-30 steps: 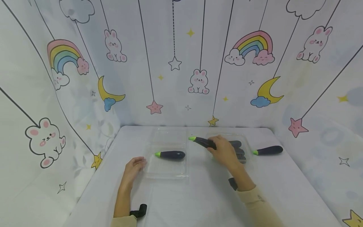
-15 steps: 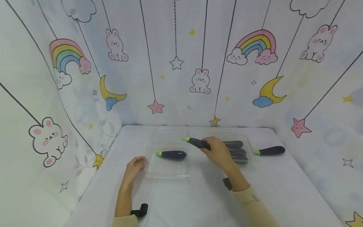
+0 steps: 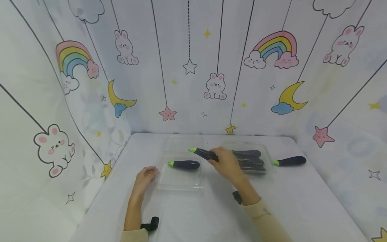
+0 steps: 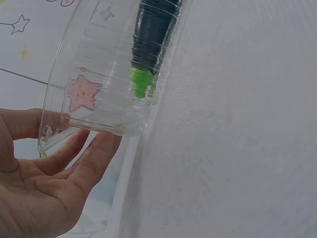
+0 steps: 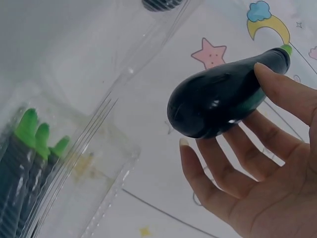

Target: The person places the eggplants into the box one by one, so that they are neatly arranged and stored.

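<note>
In the head view my right hand (image 3: 225, 163) holds a dark toy eggplant (image 3: 205, 154) with a bright green tip pointing left. The right wrist view shows thumb and fingers round the smooth eggplant (image 5: 218, 96), its rounded end facing the camera. In the head view its tip overlaps the back right of the left clear plastic box (image 3: 181, 187). A second toy eggplant (image 3: 185, 164) lies in that box. My left hand (image 3: 144, 181) grips the box's left side; in the left wrist view the thumb overlaps the rim and the fingers (image 4: 99, 148) touch the wall.
A second clear box (image 3: 267, 154) on the right holds several dark, green-tipped pieces (image 3: 249, 154), partly hidden by my right hand. Another toy eggplant (image 3: 291, 161) lies on the white table (image 3: 193, 215) to its right. A printed curtain (image 3: 193, 94) stands behind the table.
My right hand has moved left with the eggplant, from over the right box toward the left box, uncovering more of the right box's contents. The left hand has stayed at its box.
</note>
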`<state>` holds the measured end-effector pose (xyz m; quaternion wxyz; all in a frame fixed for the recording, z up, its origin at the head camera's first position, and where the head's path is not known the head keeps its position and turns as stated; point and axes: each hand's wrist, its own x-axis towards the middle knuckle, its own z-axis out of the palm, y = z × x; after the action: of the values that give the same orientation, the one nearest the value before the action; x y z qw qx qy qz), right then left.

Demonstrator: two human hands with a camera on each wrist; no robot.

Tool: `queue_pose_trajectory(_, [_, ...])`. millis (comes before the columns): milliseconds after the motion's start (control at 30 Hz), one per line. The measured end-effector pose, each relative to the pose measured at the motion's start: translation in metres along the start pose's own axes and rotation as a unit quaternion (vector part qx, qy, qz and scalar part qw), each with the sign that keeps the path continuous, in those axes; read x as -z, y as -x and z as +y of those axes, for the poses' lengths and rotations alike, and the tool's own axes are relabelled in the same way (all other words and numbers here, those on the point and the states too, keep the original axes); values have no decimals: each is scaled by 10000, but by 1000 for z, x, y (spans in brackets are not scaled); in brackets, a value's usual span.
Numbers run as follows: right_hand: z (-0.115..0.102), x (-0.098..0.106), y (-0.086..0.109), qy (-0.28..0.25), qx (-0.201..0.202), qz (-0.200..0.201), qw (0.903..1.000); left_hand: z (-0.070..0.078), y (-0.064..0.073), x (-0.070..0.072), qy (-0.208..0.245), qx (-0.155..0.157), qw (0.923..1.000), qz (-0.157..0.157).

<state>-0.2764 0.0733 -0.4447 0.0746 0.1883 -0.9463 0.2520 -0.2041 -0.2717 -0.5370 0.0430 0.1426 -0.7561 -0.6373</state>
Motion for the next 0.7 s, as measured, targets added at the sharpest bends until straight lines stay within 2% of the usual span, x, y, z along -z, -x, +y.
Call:
queue_pose_trajectory(200, [-9, -9, -2, 126, 226, 0, 9997, -1, -1, -1, -13, 51, 10000, 7])
queue_pose_trajectory(700, [-31, -31, -8, 94, 614, -319, 9976, -1, -4, -2, -64, 164, 9998, 57])
